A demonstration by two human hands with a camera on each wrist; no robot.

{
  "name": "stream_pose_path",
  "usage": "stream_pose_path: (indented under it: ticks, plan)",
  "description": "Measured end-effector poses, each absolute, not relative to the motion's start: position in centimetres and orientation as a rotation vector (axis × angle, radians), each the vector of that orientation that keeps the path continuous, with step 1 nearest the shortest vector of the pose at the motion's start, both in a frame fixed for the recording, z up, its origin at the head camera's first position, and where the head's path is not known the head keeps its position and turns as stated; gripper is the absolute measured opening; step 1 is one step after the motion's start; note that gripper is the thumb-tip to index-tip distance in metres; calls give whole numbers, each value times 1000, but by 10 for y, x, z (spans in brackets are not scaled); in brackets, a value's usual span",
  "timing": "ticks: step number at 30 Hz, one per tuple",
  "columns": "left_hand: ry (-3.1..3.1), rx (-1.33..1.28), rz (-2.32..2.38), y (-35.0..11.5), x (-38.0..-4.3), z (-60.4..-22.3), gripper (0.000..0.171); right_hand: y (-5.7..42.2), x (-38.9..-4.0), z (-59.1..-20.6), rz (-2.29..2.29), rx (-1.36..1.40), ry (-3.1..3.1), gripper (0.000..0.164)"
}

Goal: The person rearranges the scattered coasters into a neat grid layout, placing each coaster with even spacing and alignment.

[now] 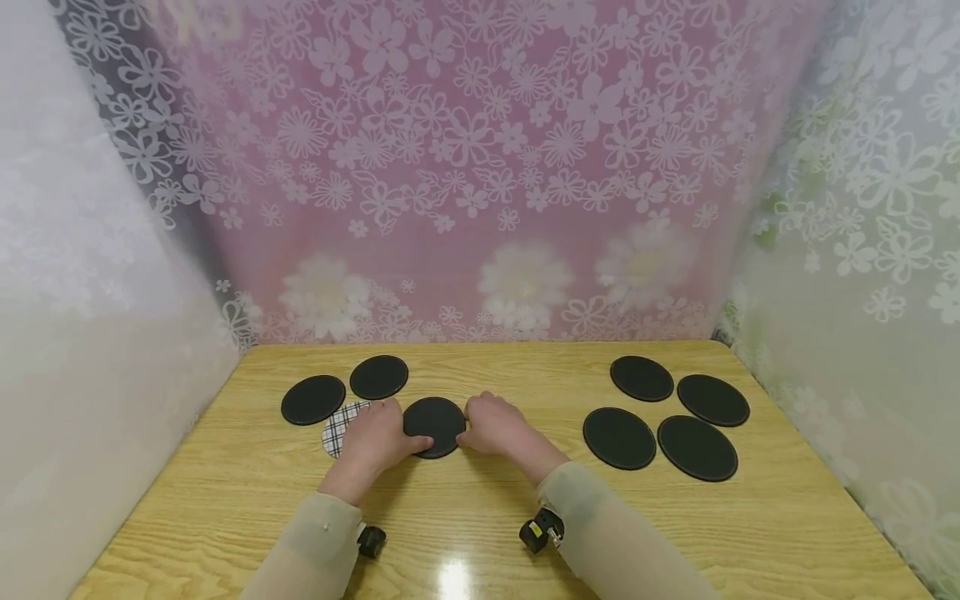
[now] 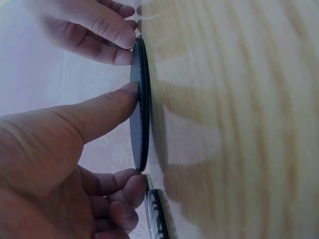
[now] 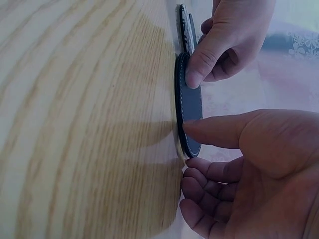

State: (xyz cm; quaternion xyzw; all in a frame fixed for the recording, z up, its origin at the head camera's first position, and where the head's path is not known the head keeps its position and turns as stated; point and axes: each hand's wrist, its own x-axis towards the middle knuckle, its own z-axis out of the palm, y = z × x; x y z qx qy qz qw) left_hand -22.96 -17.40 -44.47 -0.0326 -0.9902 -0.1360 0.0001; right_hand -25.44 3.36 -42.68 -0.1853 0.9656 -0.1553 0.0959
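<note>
A round black coaster (image 1: pixel 434 427) with pale edge stitching lies between the two hands near the table's middle; in the left wrist view its edge shows doubled dark layers. My left hand (image 1: pixel 378 437) holds its left side, thumb pressed on the top face and curled fingers at the rim. Opposite, my right hand (image 1: pixel 493 423) pinches the right rim, its thumb (image 3: pixel 212 133) on the edge and the index fingertip just under it. Partly covered by the left hand is a coaster with a white-and-black checked face (image 1: pixel 339 429).
Two black coasters, one nearer the left edge (image 1: pixel 313 400) and one farther back (image 1: pixel 378 377), lie at left. Several more, including a front one (image 1: pixel 619 438), are grouped at right on the wooden table (image 1: pixel 480 517). Flowered curtains (image 1: pixel 480 167) enclose the back and sides.
</note>
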Motion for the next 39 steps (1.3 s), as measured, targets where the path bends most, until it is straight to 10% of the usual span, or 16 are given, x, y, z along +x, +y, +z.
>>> stream_pose_path:
  ticks: [15,39]
  plan:
    - [-3122,-63,-442,-173,-231,-444,97,37,-260,-433,-723,-501,2791,21]
    - [-3051,-45,-621,-147,-231,-443,56,58,-261,-441,-865,-243,2906,23]
